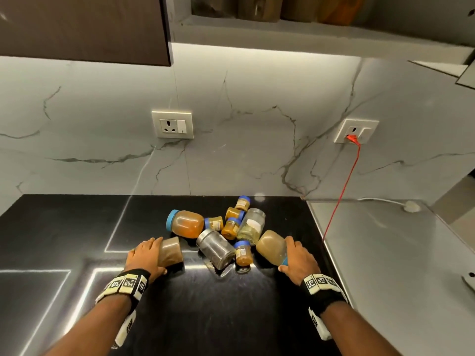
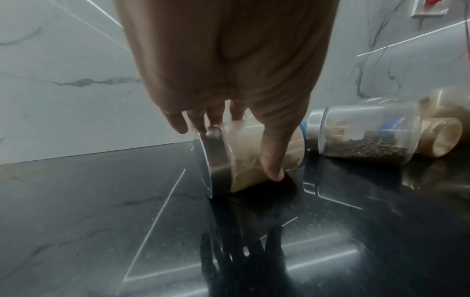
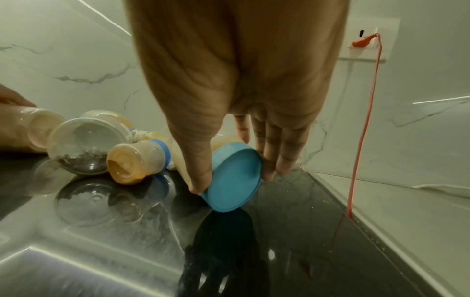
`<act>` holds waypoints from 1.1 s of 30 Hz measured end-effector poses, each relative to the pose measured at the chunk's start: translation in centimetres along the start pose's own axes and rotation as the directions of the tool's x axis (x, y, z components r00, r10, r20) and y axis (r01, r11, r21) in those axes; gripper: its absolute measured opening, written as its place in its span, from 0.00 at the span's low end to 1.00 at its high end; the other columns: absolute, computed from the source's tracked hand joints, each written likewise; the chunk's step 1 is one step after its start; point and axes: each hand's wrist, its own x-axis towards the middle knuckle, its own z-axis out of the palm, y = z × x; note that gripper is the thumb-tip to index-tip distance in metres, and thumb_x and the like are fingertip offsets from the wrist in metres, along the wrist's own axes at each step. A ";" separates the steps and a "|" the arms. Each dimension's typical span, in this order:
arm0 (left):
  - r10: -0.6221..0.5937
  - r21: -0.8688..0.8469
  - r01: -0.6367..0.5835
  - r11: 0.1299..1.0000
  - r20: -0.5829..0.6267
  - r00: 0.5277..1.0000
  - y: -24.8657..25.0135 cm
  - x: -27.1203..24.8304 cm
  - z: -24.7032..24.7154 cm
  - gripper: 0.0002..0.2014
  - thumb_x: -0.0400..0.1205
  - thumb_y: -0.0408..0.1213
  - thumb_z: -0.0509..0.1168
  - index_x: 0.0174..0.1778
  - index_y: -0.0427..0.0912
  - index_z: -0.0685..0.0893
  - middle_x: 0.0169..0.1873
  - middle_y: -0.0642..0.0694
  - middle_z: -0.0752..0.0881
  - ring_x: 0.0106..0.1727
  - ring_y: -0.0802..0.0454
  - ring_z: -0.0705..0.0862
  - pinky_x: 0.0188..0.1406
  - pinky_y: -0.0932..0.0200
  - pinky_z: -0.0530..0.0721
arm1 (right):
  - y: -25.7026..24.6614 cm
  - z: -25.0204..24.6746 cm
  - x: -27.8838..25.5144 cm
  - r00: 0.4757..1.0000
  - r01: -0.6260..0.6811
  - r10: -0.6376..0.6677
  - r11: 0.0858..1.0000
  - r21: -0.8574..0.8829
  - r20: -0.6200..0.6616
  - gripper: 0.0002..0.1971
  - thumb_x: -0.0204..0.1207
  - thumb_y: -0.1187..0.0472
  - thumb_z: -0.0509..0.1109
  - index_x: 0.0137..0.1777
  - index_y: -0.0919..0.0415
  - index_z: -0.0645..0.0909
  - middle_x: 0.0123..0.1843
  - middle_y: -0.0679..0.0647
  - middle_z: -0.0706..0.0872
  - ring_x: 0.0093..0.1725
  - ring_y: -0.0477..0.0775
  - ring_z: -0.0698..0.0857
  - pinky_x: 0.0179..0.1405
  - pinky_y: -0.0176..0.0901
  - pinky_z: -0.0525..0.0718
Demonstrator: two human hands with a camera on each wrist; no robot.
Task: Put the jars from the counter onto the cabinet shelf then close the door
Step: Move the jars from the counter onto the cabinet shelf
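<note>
Several jars lie tipped in a heap on the black counter point(image 1: 77, 240). My left hand point(image 1: 147, 253) grips a brown-powder jar point(image 1: 171, 251) on the heap's left. In the left wrist view my thumb and fingers curl round the brown-powder jar point(image 2: 254, 152) next to its steel lid point(image 2: 218, 160); it lies on its side, touching the counter. My right hand point(image 1: 295, 258) grips a tan-powder jar point(image 1: 270, 246) on the heap's right, at its blue lid point(image 3: 236, 176). Between them lie a peppercorn jar point(image 1: 216, 249) and a small blue-lidded jar point(image 1: 243, 253).
A big orange jar point(image 1: 186, 223) and a tall clear jar point(image 1: 250, 224) lie behind. The open cabinet shelf point(image 1: 282, 29) above holds containers, with a dark cabinet door point(image 1: 84, 29) to its left. A red cable point(image 1: 341, 194) hangs from the right wall socket point(image 1: 356, 131).
</note>
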 end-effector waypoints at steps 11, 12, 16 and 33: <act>0.158 -0.171 -0.142 0.975 0.090 0.983 1.6 -3.3 -3.5 0.48 0.69 0.52 0.82 0.80 0.56 0.61 0.69 0.45 0.69 0.69 0.42 0.79 0.70 0.41 0.84 | 0.0 1.0 -0.2 0.999 -0.002 0.002 1.000 -0.005 -0.046 0.42 0.73 0.50 0.84 0.80 0.51 0.63 0.69 0.56 0.78 0.63 0.60 0.88 0.60 0.57 0.91; 0.192 -0.182 -0.175 0.968 0.081 0.978 2.1 -3.7 -4.0 0.47 0.69 0.53 0.82 0.78 0.56 0.60 0.67 0.45 0.70 0.68 0.42 0.80 0.69 0.41 0.85 | 0.0 1.0 -0.2 0.999 -0.002 0.001 1.000 -0.013 -0.051 0.42 0.73 0.50 0.84 0.80 0.51 0.62 0.69 0.56 0.78 0.63 0.60 0.88 0.60 0.56 0.91; 0.258 -0.139 -0.249 0.958 0.046 0.965 4.1 -5.0 -5.3 0.42 0.68 0.63 0.79 0.73 0.57 0.64 0.63 0.48 0.74 0.64 0.46 0.81 0.65 0.43 0.86 | -0.6 1.0 -0.2 0.998 0.017 -0.020 0.998 -0.052 -0.054 0.43 0.74 0.49 0.82 0.83 0.51 0.61 0.70 0.57 0.77 0.64 0.60 0.85 0.61 0.54 0.90; 0.366 -0.186 -0.341 0.921 0.117 0.923 8.1 -6.5 -2.7 0.41 0.74 0.54 0.79 0.79 0.53 0.66 0.80 0.48 0.74 0.78 0.47 0.76 0.77 0.49 0.78 | -2.6 -2.0 -2.0 0.989 0.097 -0.101 0.994 0.040 0.111 0.37 0.71 0.40 0.80 0.78 0.42 0.68 0.71 0.54 0.68 0.70 0.59 0.77 0.68 0.56 0.86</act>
